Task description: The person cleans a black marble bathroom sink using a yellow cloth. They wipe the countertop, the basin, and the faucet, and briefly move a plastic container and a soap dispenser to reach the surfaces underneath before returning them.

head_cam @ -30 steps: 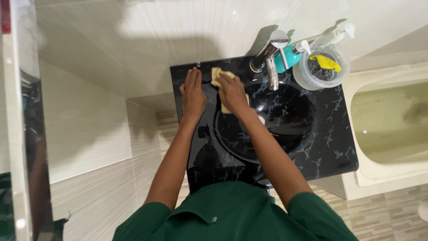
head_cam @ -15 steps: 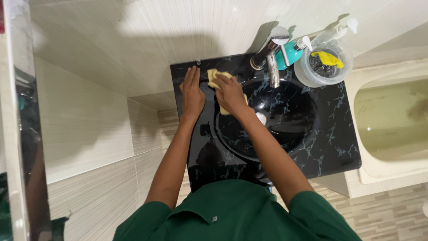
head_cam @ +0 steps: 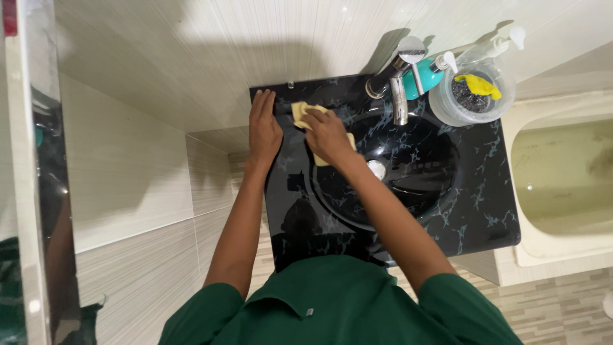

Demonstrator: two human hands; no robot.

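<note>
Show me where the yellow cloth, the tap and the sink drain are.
yellow cloth [head_cam: 299, 112], head view, on the corner showing left of the right hand.
tap [head_cam: 400, 102], head view, on the spout.
sink drain [head_cam: 377, 169], head view, on the silver plug.

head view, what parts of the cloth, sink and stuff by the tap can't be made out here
- Yellow cloth: mostly hidden in the head view under the right hand; only its edges show.
- Sink: the near rim is covered by the person's green shirt and right arm.
- Clear tub: its dark contents under the yellow item are too small to identify.
- Left hand: lies flat, so anything under the palm is hidden.
</note>
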